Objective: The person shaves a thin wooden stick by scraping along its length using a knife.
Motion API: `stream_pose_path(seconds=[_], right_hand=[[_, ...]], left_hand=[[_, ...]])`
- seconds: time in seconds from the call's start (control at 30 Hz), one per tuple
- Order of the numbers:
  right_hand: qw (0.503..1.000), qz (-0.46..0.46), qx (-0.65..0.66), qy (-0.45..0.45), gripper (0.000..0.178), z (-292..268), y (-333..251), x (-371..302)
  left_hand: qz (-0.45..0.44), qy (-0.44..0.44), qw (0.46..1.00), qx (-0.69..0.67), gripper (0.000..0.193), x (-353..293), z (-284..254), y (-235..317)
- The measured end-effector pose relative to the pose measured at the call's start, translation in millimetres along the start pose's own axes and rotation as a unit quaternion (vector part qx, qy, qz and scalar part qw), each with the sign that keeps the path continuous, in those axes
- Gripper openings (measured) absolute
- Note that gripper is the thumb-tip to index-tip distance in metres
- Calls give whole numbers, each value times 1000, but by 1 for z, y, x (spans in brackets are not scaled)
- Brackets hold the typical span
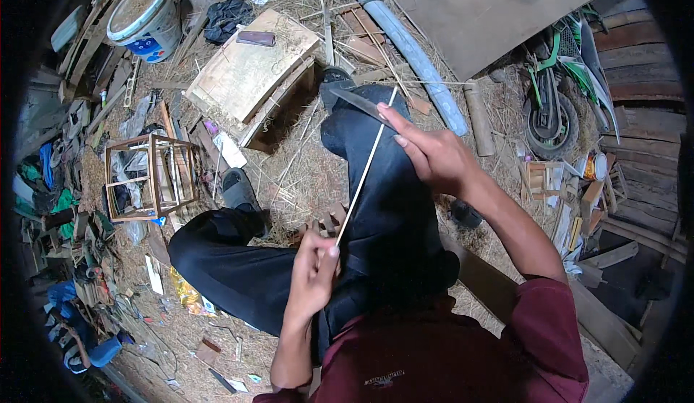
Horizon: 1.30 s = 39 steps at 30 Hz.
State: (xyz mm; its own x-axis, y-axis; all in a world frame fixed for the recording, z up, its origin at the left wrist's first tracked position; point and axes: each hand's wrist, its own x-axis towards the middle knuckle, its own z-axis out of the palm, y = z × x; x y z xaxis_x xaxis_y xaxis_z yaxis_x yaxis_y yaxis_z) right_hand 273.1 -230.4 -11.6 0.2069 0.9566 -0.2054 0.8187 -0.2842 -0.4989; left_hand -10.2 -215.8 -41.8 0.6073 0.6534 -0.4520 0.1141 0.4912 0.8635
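My left hand (313, 273) is closed around the lower end of a long, thin pale wooden stick (367, 166), which slants up and to the right across my dark trousers. A knife (354, 104) is in my right hand (436, 153), its dark blade pointing up and left over my knee. The blade crosses the stick near its upper end, close to my right fingertips. Its handle is hidden in my palm. Whether the edge bites into the wood cannot be made out.
A low wooden box (249, 70) with a dark sharpening-stone-like block (256, 38) on top stands ahead. Left are a white bucket (147, 23) and a small wooden frame (150, 177). A grey-blue pole (416, 56), a large board (499, 13) and a green motorbike (553, 99) lie right. Shavings litter the ground.
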Motion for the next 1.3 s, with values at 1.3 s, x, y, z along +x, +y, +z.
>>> stream_pose_path(seconds=[1.3], right_hand=[[989,-111,62,76,56,26,5,-16]], left_hand=[[-103,-32,975,-194,4,74,39,46]])
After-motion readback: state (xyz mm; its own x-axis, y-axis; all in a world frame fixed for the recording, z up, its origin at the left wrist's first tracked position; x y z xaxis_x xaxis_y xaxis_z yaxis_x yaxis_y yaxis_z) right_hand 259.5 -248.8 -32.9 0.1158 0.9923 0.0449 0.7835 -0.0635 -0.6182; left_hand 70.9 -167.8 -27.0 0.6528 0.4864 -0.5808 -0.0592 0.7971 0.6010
